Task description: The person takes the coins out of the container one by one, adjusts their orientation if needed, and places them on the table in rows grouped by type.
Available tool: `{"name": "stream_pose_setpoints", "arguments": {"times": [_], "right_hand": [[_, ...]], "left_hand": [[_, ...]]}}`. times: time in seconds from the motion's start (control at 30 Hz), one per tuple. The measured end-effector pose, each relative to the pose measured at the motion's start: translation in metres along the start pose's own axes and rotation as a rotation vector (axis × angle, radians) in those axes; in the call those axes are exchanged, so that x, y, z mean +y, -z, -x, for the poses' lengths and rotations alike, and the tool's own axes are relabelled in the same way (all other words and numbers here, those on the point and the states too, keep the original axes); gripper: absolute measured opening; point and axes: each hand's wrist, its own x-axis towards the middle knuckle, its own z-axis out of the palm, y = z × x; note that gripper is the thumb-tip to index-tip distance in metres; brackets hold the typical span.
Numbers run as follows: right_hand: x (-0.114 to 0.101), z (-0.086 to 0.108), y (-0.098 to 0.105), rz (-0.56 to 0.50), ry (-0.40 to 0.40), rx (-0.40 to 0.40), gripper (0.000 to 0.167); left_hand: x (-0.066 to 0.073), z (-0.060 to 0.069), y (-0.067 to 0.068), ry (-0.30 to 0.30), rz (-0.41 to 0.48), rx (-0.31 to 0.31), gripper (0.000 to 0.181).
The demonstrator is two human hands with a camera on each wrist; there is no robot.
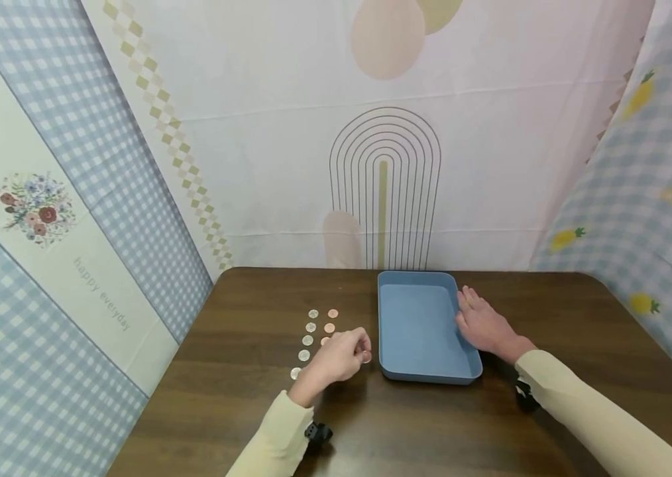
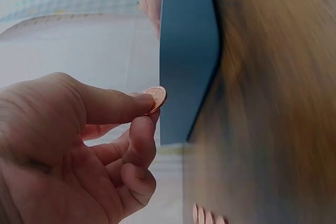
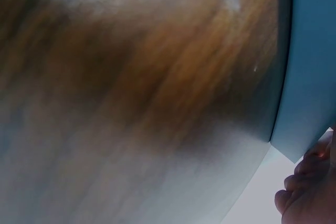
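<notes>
Thumb and forefinger of my left hand (image 1: 338,356) pinch a copper coin (image 2: 159,96), held on edge. In the head view that hand is just left of a blue tray (image 1: 416,331), above the table. My right hand (image 1: 484,324) rests against the tray's right wall with its fingers fairly straight; the right wrist view shows only part of it, at the lower right. Left of the tray lie a column of silver coins (image 1: 310,327) and a shorter one of copper coins (image 1: 329,328). The left hand partly covers the copper column.
The dark wooden table (image 1: 228,411) ends at a white patterned cloth (image 1: 276,179) behind the tray. Blue checked cloth (image 1: 103,278) hangs on the left, and another checked cloth (image 1: 628,245) on the right. Inside the tray, no coins are visible.
</notes>
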Motion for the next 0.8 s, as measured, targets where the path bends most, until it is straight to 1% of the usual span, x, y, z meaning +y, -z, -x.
{"name": "stream_pose_setpoints", "arguments": {"times": [0.17, 0.2, 0.3, 0.47, 0.57, 0.8], "right_hand": [[-0.001, 0.003, 0.000, -0.003, -0.010, -0.014, 0.058], [-0.001, 0.004, 0.000, 0.000, -0.007, -0.012, 0.058], [-0.002, 0.004, -0.001, 0.012, 0.002, 0.000, 0.058], [-0.003, 0.006, -0.001, 0.007, -0.007, -0.007, 0.058], [-0.003, 0.007, -0.001, 0.009, -0.009, -0.011, 0.058], [-0.005, 0.008, 0.001, 0.009, -0.010, -0.002, 0.058]], "left_hand": [[-0.019, 0.014, 0.007, 0.020, 0.026, -0.020, 0.011], [-0.023, 0.017, 0.008, 0.034, 0.025, -0.030, 0.011], [-0.035, 0.024, 0.014, 0.050, 0.009, -0.037, 0.011], [-0.052, 0.033, 0.021, 0.031, -0.022, -0.035, 0.013], [-0.059, 0.038, 0.022, 0.022, -0.030, -0.048, 0.014], [-0.068, 0.047, 0.023, 0.050, -0.020, -0.109, 0.015]]}}
